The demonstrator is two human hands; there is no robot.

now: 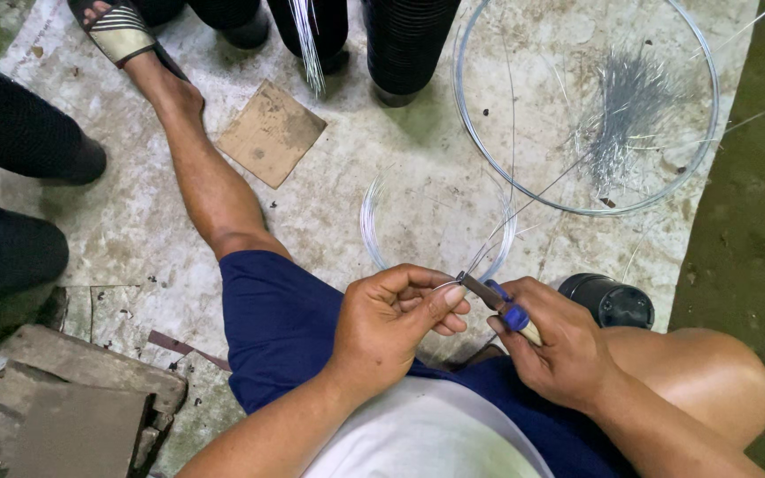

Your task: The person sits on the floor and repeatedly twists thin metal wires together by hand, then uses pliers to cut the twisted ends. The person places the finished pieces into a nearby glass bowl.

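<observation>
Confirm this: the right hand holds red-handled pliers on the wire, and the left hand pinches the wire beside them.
Not quite. In the head view the pliers in the right hand have blue handles, not red. The rest holds: they grip the wire, and the left hand pinches it beside them.

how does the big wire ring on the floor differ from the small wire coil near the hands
The large round wire hoop lies farther from the person; the small coil of thin silver wire lies just beyond the left hand and right hand. The hoop looks like a single thicker strand, the coil like several thin loops. A pile of short cut wire pieces lies inside the hoop; the coil encloses bare concrete floor. Both lie flat.
</observation>
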